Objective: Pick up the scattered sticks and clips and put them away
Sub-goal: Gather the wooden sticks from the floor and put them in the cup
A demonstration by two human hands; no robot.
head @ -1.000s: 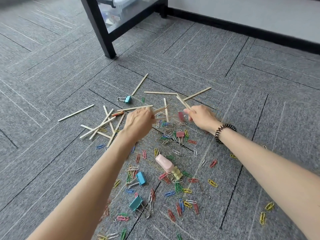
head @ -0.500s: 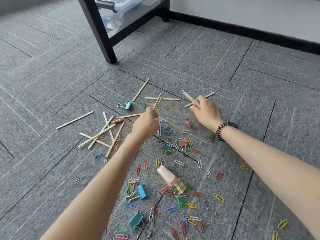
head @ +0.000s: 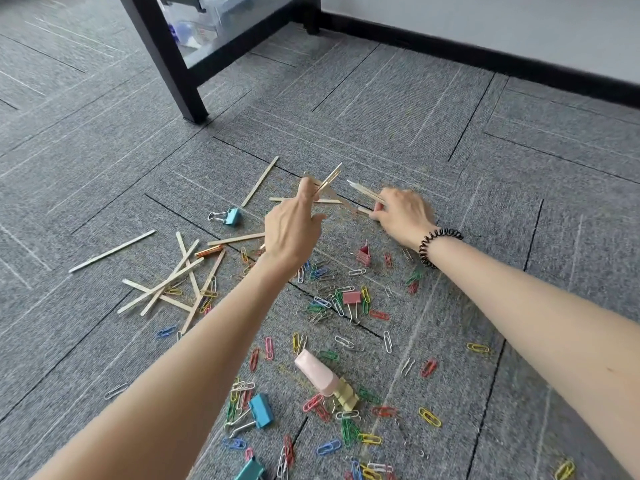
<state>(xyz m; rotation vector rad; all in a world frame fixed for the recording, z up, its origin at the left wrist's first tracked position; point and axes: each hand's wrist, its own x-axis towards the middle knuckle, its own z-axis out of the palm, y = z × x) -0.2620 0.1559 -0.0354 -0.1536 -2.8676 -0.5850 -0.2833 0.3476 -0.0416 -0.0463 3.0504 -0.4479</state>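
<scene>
Sticks (head: 166,285), clips (head: 341,299) on carpet (head: 450,161)

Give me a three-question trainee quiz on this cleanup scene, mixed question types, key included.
1. True or false: the left hand grips wooden sticks.
2. Multiple choice: what sits on the wrist of the right hand? A) a watch B) a black coil band C) a glove cuff
3. Short answer: what colour is the binder clip lying just left of the left hand?
Key: 1 true; 2 B; 3 blue.
</scene>
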